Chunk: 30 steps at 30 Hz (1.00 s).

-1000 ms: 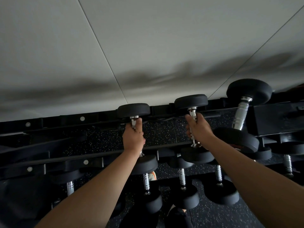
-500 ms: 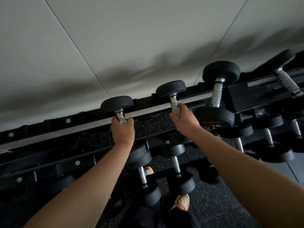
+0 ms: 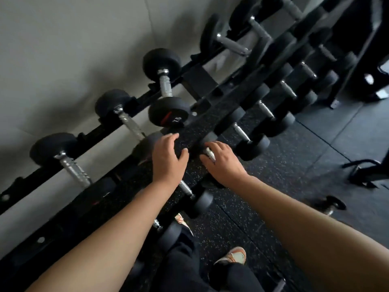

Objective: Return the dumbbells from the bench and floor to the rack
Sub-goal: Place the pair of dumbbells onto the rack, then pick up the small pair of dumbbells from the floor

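Note:
Two black dumbbells with chrome handles, one (image 3: 72, 168) on the left and one (image 3: 130, 123) beside it, rest on the top tier of the black rack (image 3: 99, 131) against the wall. A bigger dumbbell (image 3: 165, 87) lies to their right. My left hand (image 3: 168, 159) hovers in front of the top tier with its fingers apart and nothing in it. My right hand (image 3: 223, 163) is spread flat over the chrome handle (image 3: 210, 153) of a lower-tier dumbbell, not closed around it. One small dumbbell (image 3: 330, 207) lies on the floor at the right.
Several more dumbbells (image 3: 242, 131) fill the lower tier, and further racks stretch to the upper right. A black equipment base (image 3: 368, 171) stands on the speckled rubber floor at the right. My orange-and-white shoe (image 3: 233, 256) is at the rack's foot.
Both hands have let go of the two top-tier dumbbells and drawn back and down. The view has swung right and downward, showing more floor.

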Each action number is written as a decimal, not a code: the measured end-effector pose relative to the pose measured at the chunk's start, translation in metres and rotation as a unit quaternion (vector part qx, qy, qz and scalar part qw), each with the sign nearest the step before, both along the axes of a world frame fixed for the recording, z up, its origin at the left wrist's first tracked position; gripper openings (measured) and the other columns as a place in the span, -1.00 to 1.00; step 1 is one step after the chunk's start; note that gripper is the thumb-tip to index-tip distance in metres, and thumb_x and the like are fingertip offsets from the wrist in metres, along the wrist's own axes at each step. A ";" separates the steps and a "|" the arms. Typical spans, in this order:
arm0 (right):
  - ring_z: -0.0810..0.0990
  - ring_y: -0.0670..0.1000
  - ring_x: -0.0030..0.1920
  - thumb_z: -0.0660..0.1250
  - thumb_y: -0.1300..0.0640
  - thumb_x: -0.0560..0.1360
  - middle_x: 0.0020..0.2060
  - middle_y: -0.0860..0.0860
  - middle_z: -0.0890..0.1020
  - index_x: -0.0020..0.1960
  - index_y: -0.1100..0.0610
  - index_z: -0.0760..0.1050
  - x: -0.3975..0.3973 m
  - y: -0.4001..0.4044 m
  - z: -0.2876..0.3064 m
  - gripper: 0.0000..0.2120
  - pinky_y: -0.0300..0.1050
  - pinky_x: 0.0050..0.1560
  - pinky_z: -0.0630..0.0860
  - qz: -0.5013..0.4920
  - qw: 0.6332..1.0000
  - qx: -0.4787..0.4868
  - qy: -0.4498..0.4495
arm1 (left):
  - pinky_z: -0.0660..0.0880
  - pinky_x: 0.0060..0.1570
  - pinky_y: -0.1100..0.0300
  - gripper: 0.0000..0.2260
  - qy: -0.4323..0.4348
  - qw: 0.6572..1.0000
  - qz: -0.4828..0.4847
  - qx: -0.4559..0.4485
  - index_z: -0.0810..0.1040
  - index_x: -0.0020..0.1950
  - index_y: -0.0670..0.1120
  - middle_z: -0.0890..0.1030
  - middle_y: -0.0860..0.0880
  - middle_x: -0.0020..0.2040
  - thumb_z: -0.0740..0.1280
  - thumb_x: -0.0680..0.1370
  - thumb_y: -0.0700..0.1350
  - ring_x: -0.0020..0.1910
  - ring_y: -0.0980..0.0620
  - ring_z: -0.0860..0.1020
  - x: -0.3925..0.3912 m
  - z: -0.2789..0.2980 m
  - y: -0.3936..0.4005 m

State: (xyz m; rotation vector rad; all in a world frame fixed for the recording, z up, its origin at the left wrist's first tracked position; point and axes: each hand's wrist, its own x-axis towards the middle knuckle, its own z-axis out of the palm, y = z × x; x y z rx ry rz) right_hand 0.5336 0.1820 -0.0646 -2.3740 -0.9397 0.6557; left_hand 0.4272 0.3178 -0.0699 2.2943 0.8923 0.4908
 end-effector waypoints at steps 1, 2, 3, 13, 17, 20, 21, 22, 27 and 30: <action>0.29 0.07 0.47 0.25 -0.10 0.60 0.43 0.05 0.44 0.46 0.12 0.37 0.006 -0.033 -0.005 -0.49 -0.02 0.46 0.25 -0.027 1.000 -0.004 0.004 | 0.40 0.29 0.04 -0.62 0.025 0.998 -0.050 -0.006 0.52 0.29 -0.22 0.57 -0.19 0.22 0.40 0.49 -0.14 0.24 -0.13 0.49 0.013 -0.002 -0.024; 0.30 0.08 0.47 0.24 -0.12 0.60 0.43 0.06 0.44 0.46 0.13 0.37 0.012 -0.067 -0.010 -0.48 -0.01 0.47 0.25 -0.055 0.998 -0.011 0.005 | 0.39 0.28 0.05 -0.63 0.051 0.994 -0.097 -0.009 0.54 0.27 -0.21 0.58 -0.18 0.21 0.39 0.49 -0.11 0.23 -0.13 0.50 0.026 -0.006 -0.049; 0.30 0.08 0.47 0.23 -0.13 0.60 0.44 0.07 0.43 0.47 0.13 0.37 0.018 -0.104 -0.014 -0.47 -0.01 0.48 0.23 -0.083 0.996 -0.021 0.004 | 0.39 0.27 0.05 -0.63 0.076 0.986 -0.145 -0.009 0.56 0.26 -0.20 0.60 -0.17 0.20 0.37 0.49 -0.08 0.22 -0.15 0.53 0.040 -0.011 -0.075; 0.46 0.16 0.35 0.21 -0.19 0.58 0.34 0.15 0.54 0.41 0.18 0.42 0.020 -0.431 -0.057 -0.44 0.07 0.38 0.38 -0.361 0.921 -0.120 0.081 | 0.40 0.24 0.08 -0.64 0.296 0.868 -0.392 -0.068 0.50 0.33 -0.06 0.57 -0.12 0.26 0.31 0.56 0.00 0.24 -0.12 0.51 0.149 -0.055 -0.303; 0.45 0.18 0.36 0.25 -0.11 0.59 0.36 0.16 0.52 0.43 0.19 0.40 0.009 -0.507 -0.073 -0.47 0.05 0.40 0.36 -0.464 0.867 -0.132 0.128 | 0.41 0.19 0.12 -0.66 0.338 0.831 -0.436 -0.076 0.51 0.32 -0.03 0.58 -0.08 0.23 0.30 0.55 0.00 0.18 -0.05 0.53 0.183 -0.073 -0.365; 0.44 0.17 0.37 0.24 -0.09 0.60 0.37 0.15 0.51 0.45 0.17 0.38 0.007 -0.544 -0.086 -0.48 0.04 0.41 0.33 -0.517 0.829 -0.136 0.164 | 0.43 0.24 0.06 -0.65 0.364 0.803 -0.468 -0.062 0.49 0.33 -0.04 0.57 -0.09 0.26 0.29 0.55 -0.01 0.22 -0.07 0.51 0.214 -0.087 -0.403; 0.43 0.16 0.38 0.24 -0.09 0.60 0.38 0.15 0.50 0.46 0.17 0.37 0.009 -0.554 -0.090 -0.48 0.04 0.41 0.33 -0.529 0.819 -0.137 0.172 | 0.43 0.25 0.04 -0.63 0.366 0.796 -0.479 -0.054 0.47 0.35 -0.04 0.55 -0.10 0.28 0.28 0.56 -0.01 0.23 -0.08 0.51 0.226 -0.091 -0.416; 0.43 0.15 0.39 0.24 -0.08 0.60 0.38 0.14 0.49 0.46 0.17 0.36 0.012 -0.563 -0.092 -0.48 0.04 0.42 0.33 -0.546 0.806 -0.136 0.183 | 0.42 0.26 0.02 -0.62 0.367 0.790 -0.488 -0.049 0.45 0.37 -0.04 0.53 -0.10 0.30 0.27 0.56 0.00 0.24 -0.08 0.50 0.239 -0.095 -0.428; 0.39 0.13 0.41 0.23 -0.07 0.61 0.41 0.12 0.46 0.49 0.16 0.33 0.045 -0.613 -0.121 -0.48 0.03 0.44 0.29 -0.595 0.767 -0.132 0.200 | 0.38 0.31 0.03 -0.58 0.371 0.760 -0.532 -0.034 0.38 0.44 -0.04 0.48 -0.10 0.37 0.25 0.58 0.00 0.32 -0.08 0.45 0.312 -0.129 -0.509; 0.39 0.14 0.41 0.24 -0.05 0.61 0.40 0.14 0.46 0.48 0.18 0.34 0.062 -0.638 -0.137 -0.49 0.03 0.43 0.28 -0.600 0.762 -0.145 0.195 | 0.36 0.30 0.04 -0.55 0.361 0.757 -0.543 -0.044 0.34 0.46 -0.04 0.45 -0.11 0.39 0.25 0.58 0.00 0.32 -0.09 0.44 0.340 -0.142 -0.551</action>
